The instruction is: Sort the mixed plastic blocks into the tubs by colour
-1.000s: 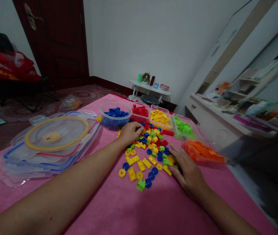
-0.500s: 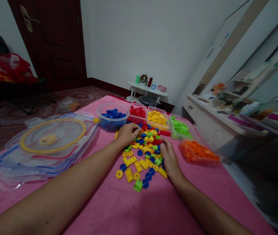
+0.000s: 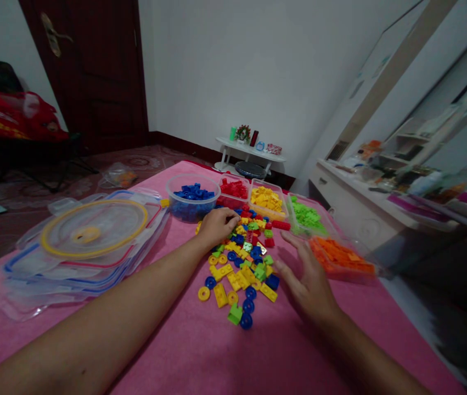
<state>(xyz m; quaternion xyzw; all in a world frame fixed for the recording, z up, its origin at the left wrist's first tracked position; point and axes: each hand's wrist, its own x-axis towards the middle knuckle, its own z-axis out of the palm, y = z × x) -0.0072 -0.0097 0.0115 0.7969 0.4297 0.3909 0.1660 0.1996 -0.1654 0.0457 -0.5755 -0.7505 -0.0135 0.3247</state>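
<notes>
A mixed pile of yellow, blue, red and green toy building bricks (image 3: pixel 241 277), with small round wheels among them, lies on a pink cloth (image 3: pixel 233 362). At the pile's far left edge rests my left hand (image 3: pixel 219 225), fingers curled together; whatever they hold is hidden. My right hand (image 3: pixel 309 277) is just right of the pile, thumb and fingers apart and nothing between them. Behind the pile stand a round tub of blue bricks (image 3: pixel 193 206) and boxes of red bricks (image 3: pixel 234 189), yellow bricks (image 3: pixel 266 199) and green bricks (image 3: pixel 307 215). Orange bricks (image 3: pixel 340 257) fill a box beyond my right hand.
Stacked clear lids (image 3: pixel 93 230) cover the table's left side, the top one round with a yellow rim. Past the far edge is a low white shelf (image 3: pixel 252 148). A cluttered white dresser (image 3: pixel 365 197) stands to the right, and a red bag (image 3: pixel 19 116) lies at left.
My right hand has moved right, away from the pile's edge, and its fingers have spread. Several bricks on the pile's right side have shifted. My left hand stays at the far left edge.
</notes>
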